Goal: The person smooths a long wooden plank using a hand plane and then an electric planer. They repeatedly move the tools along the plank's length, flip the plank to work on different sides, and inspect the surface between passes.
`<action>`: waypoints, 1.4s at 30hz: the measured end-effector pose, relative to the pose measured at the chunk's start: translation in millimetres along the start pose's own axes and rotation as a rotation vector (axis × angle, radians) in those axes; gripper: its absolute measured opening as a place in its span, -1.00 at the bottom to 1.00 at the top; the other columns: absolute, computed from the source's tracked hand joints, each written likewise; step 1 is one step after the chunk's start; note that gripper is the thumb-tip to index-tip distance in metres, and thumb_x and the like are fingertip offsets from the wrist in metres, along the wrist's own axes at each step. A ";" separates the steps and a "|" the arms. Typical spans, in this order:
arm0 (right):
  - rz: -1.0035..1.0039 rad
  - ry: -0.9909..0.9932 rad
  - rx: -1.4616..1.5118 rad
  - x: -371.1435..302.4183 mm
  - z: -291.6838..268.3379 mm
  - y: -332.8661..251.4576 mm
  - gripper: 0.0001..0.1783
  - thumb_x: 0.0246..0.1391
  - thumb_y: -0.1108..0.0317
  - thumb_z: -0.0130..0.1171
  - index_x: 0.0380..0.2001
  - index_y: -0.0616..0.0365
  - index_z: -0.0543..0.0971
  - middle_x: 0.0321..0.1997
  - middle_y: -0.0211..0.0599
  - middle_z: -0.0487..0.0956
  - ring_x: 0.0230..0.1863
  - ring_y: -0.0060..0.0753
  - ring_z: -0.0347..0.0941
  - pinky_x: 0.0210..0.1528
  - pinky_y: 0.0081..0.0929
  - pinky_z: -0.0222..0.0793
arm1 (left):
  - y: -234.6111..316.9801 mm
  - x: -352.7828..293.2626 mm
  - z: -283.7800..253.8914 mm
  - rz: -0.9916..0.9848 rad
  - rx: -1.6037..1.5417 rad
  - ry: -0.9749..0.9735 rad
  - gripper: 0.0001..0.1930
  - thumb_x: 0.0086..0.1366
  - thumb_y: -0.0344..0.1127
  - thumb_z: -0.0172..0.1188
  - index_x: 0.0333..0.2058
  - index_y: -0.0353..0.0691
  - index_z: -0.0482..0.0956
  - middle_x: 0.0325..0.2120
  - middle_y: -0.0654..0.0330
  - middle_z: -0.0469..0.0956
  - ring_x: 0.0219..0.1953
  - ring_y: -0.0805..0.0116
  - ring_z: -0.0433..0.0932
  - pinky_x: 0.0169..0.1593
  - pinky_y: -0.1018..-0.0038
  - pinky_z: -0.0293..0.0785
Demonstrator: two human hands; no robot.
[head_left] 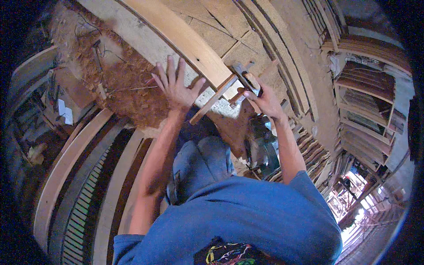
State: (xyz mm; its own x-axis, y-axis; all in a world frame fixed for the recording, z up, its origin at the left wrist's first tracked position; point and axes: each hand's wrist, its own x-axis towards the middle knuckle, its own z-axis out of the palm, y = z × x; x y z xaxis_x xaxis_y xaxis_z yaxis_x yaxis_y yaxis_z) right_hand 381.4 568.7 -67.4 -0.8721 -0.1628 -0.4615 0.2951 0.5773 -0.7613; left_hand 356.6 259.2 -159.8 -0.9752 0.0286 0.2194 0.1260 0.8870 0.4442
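Filling the lower middle of the view, a blue shirt (234,207) covers the person bending over the work. Beyond it, at upper centre, a long board (185,39) slants down from the top edge toward the right hand. Its broad face is smooth-looking, pale honey-tan and lightly grained, marked by one small dark spot near the lower end; its left edge is darker, and it narrows little before ending squarely. Left of the board lies a rust-brown heap of loose debris (132,95). A slim brown wooden strip (213,100) runs crosswise at the board's lower end, though whether they touch cannot be told. The left hand (176,90) is spread, back upward and thumb held out, just left of the board; its contact with anything is unclear. The right hand (266,100) curls its fingers and thumb around a compact tool (241,73) with grey metal and brown wood-coloured parts, right beside the board's end.
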 end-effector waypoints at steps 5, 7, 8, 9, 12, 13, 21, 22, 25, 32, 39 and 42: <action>-0.095 -0.011 0.074 -1.6 0.9 -4.2 -0.12 0.18 -0.07 0.39 0.42 0.13 0.35 0.30 0.01 0.56 0.35 -0.05 0.45 0.39 -0.18 0.30 | 40.3 -55.7 -10.8 0.048 -0.045 -0.272 -0.12 0.18 0.31 0.31 0.34 -0.16 0.44 0.49 0.09 0.18 0.54 -0.24 -0.06 0.50 -0.31 -0.39; -0.053 0.011 0.019 -0.4 2.6 -6.1 -0.13 0.16 0.03 0.44 0.42 0.18 0.34 0.29 -0.07 0.56 0.33 -0.20 0.44 0.40 -0.25 0.27 | 62.2 -69.4 -13.5 0.043 -0.158 -0.203 -0.14 0.22 0.27 0.28 0.34 -0.19 0.42 0.49 0.04 0.16 0.55 -0.19 -0.05 0.52 -0.25 -0.38; -0.007 0.002 -0.008 0.2 4.0 -6.6 -0.13 0.15 0.08 0.46 0.41 0.20 0.34 0.28 -0.12 0.56 0.31 -0.27 0.43 0.41 -0.29 0.25 | 70.6 -71.9 -10.7 0.051 -0.217 -0.169 -0.13 0.23 0.28 0.26 0.35 -0.23 0.39 0.49 0.01 0.14 0.55 -0.18 -0.05 0.53 -0.23 -0.37; -0.020 0.018 -0.035 1.1 5.4 -6.9 -0.11 0.13 0.07 0.48 0.41 0.21 0.34 0.28 -0.12 0.56 0.31 -0.27 0.44 0.40 -0.29 0.25 | 78.3 -73.6 -5.8 0.051 -0.288 -0.135 -0.11 0.25 0.28 0.24 0.36 -0.26 0.37 0.49 -0.02 0.13 0.55 -0.17 -0.05 0.53 -0.21 -0.35; 0.020 0.025 -0.077 1.5 10.0 -7.0 -0.05 0.06 0.04 0.53 0.41 0.22 0.34 0.26 -0.12 0.58 0.29 -0.28 0.45 0.39 -0.28 0.27 | 92.7 -77.4 15.2 0.026 -0.164 -0.043 -0.04 0.32 0.30 0.13 0.40 -0.44 0.23 0.47 -0.21 0.10 0.55 -0.17 -0.05 0.53 -0.20 -0.26; 0.005 0.040 -0.048 0.7 10.4 -7.2 -0.03 0.03 0.03 0.54 0.41 0.21 0.34 0.25 -0.13 0.58 0.29 -0.28 0.45 0.38 -0.28 0.28 | 94.0 -79.5 21.1 0.012 -0.132 -0.024 -0.03 0.34 0.30 0.11 0.40 -0.47 0.21 0.46 -0.23 0.10 0.55 -0.18 -0.04 0.53 -0.20 -0.25; -0.028 0.015 -0.012 5.5 7.1 -39.6 0.01 -0.03 -0.09 0.55 0.41 0.08 0.36 0.25 -0.02 0.59 0.30 -0.08 0.49 0.35 -0.20 0.36 | 90.3 -85.6 28.9 -0.043 -0.160 -0.160 -0.14 0.22 0.21 0.19 0.21 -0.52 0.44 0.32 -0.26 0.35 0.48 -0.16 0.16 0.52 -0.19 -0.14; -0.022 0.019 -0.021 14.2 10.3 -48.0 0.00 -0.03 -0.09 0.55 0.41 0.08 0.37 0.24 -0.04 0.60 0.28 -0.09 0.50 0.34 -0.21 0.36 | 89.9 -83.6 27.8 -0.036 -0.138 -0.181 -0.15 0.23 0.23 0.18 0.18 -0.52 0.47 0.30 -0.26 0.38 0.47 -0.16 0.18 0.51 -0.18 -0.12; -0.038 0.034 -0.023 41.4 19.2 -69.2 -0.02 -0.06 -0.17 0.54 0.36 0.06 0.43 0.10 -0.05 0.66 0.14 -0.10 0.57 0.21 -0.22 0.43 | 90.7 -78.7 24.0 0.032 -0.026 -0.098 -0.23 0.37 0.25 0.01 0.05 -0.52 0.55 0.20 -0.27 0.46 0.42 -0.19 0.24 0.47 -0.21 -0.03; -0.152 0.089 -0.080 19.4 12.3 -43.5 -0.05 -0.08 -0.17 0.56 0.28 0.18 0.49 0.05 -0.08 0.67 0.10 -0.14 0.59 0.18 -0.25 0.44 | 93.9 -76.3 23.2 -0.049 -0.092 -0.107 -0.22 0.40 0.21 -0.03 0.21 -0.51 0.46 0.26 -0.20 0.45 0.45 -0.11 0.23 0.51 -0.13 -0.09; 0.074 0.050 -0.128 -4.7 9.9 -26.4 -0.06 -0.06 -0.04 0.58 0.33 0.15 0.45 0.17 -0.11 0.65 0.21 -0.16 0.56 0.27 -0.25 0.41 | 95.5 -76.5 17.6 -0.024 -0.027 -0.115 -0.26 0.42 0.14 -0.01 0.23 -0.50 0.45 0.23 -0.21 0.47 0.38 -0.15 0.33 0.47 -0.16 0.00; 0.053 0.009 -0.095 -3.6 4.9 -26.5 -0.04 -0.06 -0.03 0.58 0.35 0.13 0.43 0.20 -0.08 0.63 0.25 -0.16 0.53 0.29 -0.24 0.40 | 96.3 -81.4 20.6 -0.089 -0.188 -0.195 -0.27 0.41 0.15 -0.01 0.18 -0.49 0.48 0.18 -0.19 0.51 0.31 -0.17 0.40 0.43 -0.16 0.09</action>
State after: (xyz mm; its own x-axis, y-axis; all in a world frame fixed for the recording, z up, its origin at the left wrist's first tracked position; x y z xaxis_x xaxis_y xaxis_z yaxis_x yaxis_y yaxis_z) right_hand 378.6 550.0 -47.8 -0.8599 -0.1235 -0.4953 0.3026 0.6581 -0.6895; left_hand 444.3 351.9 -152.8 -0.9982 0.0590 0.0089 0.0521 0.7896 0.6114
